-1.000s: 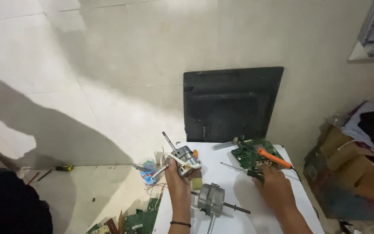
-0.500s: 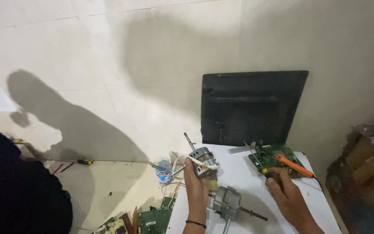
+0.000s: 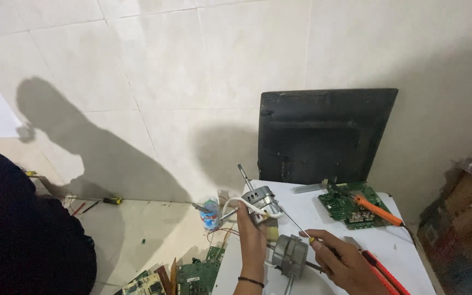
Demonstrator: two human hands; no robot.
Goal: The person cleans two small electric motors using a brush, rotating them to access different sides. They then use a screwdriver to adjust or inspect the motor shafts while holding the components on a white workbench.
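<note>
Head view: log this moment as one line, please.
left hand: grips small grey metal motor | right hand: holds thin screwdriver to it | second grey motor: lying on white table

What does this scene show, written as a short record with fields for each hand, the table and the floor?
left hand: the left hand holds up a small grey motor with white wires
right hand: the right hand holds a thin screwdriver, tip toward that motor
between hands: a second grey motor lies on the white table
table, back: green circuit board, orange-handled tool, dark flat panel leaning on the wall
floor, left: more circuit boards, a small blue and white container
</note>
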